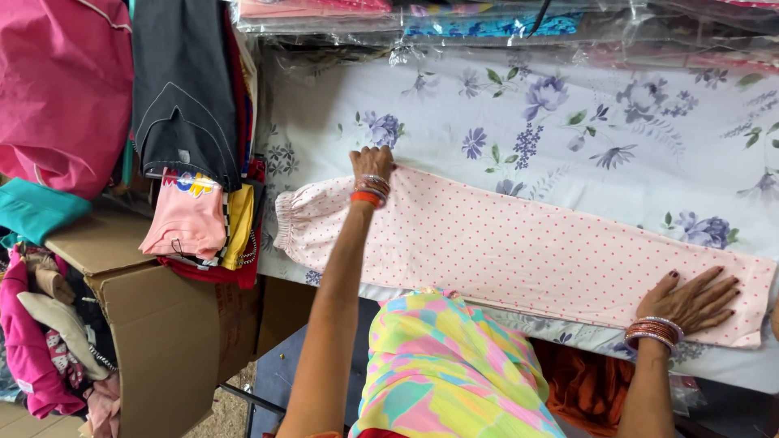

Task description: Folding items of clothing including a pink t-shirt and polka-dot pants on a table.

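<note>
The left hand (372, 164) reaches far forward on a straight arm, its fingers curled together and pinching the upper edge of a pair of pale pink dotted trousers (519, 247) near the gathered cuff end. Bangles ring that wrist. The right hand (691, 300) lies flat, palm down, fingers spread apart, pressing on the other end of the trousers close to the near edge; it grips nothing, and more bangles sit at its wrist. The trousers lie stretched out lengthwise and slightly slanted across the tabletop (617, 138), which is covered with a white cloth printed with blue and purple flowers. Along the far edge of the tabletop lie clear plastic packets (487, 24) holding folded cloth. To the left, a stack of folded clothes (203, 219) in pink, yellow and red hangs over the side, with a dark grey garment (182, 89) above it and a large pink one (65, 89) beside that. Below stands an open cardboard box (162, 324) with more clothes heaped at its left. The person's bright yellow, pink and green garment (442, 373) fills the lower middle of the view.
</note>
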